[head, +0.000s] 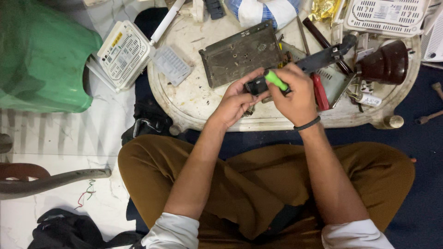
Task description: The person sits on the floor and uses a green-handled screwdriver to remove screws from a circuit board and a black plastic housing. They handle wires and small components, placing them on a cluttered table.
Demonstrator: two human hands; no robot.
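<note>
Green-handled screwdriver [275,80] clasped by right hand [295,94]; left hand [237,99] grips black part [256,85].

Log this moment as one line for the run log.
left hand: holds small black part | right hand: grips green-handled screwdriver at the part | surface: low white table | nearby: dark metal plate

White rolled sleeves [171,230], brown trousers [240,184], black wristband [307,124].

Low white table [194,99] in front of my knees, dirty top. On it: flat dark metal plate [241,54], small grey grid card [171,64], red-handled tool [319,92], brown dome thing [385,63], white vented box [385,16] at far edge, blue-white cloth roll [260,11], gold foil [323,8].
</note>
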